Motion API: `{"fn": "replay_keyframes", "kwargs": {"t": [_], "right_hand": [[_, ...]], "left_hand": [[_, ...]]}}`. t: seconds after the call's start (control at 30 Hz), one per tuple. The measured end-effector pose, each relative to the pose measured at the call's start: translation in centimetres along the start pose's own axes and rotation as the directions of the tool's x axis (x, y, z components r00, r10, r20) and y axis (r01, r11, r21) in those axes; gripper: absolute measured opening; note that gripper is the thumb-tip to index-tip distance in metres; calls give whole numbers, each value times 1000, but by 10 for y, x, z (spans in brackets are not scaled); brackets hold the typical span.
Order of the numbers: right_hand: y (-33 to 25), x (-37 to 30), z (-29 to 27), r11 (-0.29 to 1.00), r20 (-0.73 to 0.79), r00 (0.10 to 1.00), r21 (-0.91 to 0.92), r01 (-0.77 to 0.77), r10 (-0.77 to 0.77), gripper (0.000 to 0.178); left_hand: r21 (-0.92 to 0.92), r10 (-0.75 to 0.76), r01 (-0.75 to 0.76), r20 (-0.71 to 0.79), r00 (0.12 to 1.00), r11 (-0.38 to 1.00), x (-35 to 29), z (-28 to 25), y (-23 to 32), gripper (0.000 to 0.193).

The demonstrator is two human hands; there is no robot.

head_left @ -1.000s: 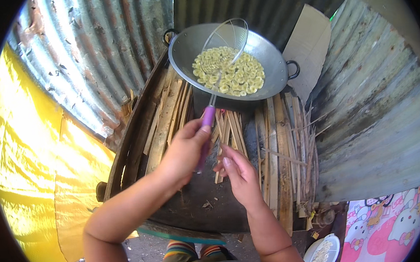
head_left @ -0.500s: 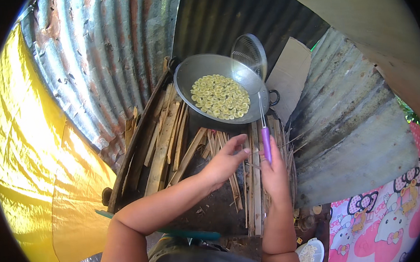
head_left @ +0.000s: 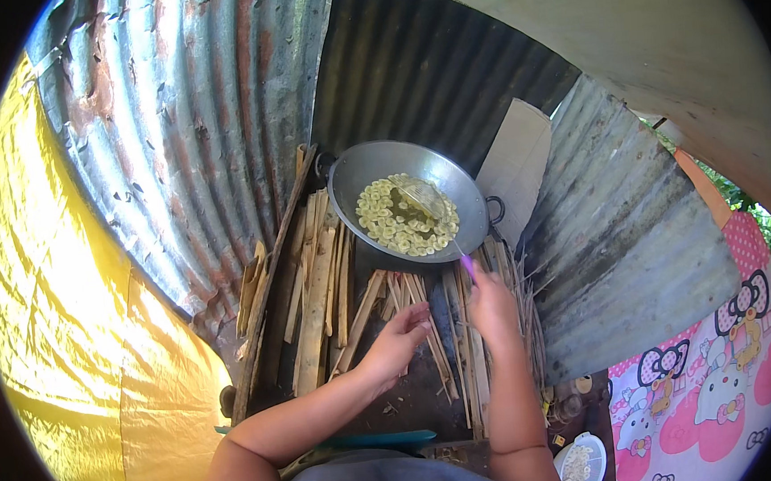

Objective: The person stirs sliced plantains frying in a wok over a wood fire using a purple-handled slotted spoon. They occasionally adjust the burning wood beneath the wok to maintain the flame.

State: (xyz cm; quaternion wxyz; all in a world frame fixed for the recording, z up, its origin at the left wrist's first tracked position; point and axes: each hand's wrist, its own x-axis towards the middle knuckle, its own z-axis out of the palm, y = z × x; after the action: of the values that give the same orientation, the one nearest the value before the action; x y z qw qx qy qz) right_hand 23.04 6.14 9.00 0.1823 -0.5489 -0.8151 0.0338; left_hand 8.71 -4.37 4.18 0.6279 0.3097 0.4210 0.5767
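A wide grey metal wok (head_left: pixel 453 178) with dark loop handles holds many pale yellow round slices (head_left: pixel 384 218), which look like banana, in clear liquid. My right hand (head_left: pixel 495 311) grips the purple handle (head_left: pixel 469 269) of a wire skimmer (head_left: pixel 427 200). The skimmer's mesh head is down in the wok among the slices, with some of them around and under it. My left hand (head_left: pixel 397 347) hangs over the firewood, short of the wok's near side. Its fingers are partly bent, thumb apart, and nothing shows in them.
Split firewood (head_left: pixel 318 299) and thin sticks lie below the wok. Corrugated metal sheets (head_left: pixel 190 129) stand around it, with a cardboard piece (head_left: pixel 518 160) at right. A yellow tarp (head_left: pixel 80 351) hangs left, a pink patterned cloth (head_left: pixel 710 405) right. A white bowl (head_left: pixel 599 458) of pale pieces sits lower right.
The skimmer's head has come down from above the wok's far right rim into the slices, parting them. My right hand tilted its handle forward. The view has shifted, too.
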Motion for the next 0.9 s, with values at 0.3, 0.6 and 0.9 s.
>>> {"fn": "replay_keyframes", "kwargs": {"t": [0.3,0.6,0.9], "right_hand": [[24,6,-10,990,47,999,138,3,-10,39],[65,67,27,988,-26,992,98,-124,127,41],[94,103,47,929,-50,998,368,42,-25,37]], "left_hand": [[57,111,-108,-51,992,992,8,15,1,43],[71,179,-172,-110,978,983,4,27,-1,37],[65,222,-213,-212,952,975,3,18,0,35]]}}
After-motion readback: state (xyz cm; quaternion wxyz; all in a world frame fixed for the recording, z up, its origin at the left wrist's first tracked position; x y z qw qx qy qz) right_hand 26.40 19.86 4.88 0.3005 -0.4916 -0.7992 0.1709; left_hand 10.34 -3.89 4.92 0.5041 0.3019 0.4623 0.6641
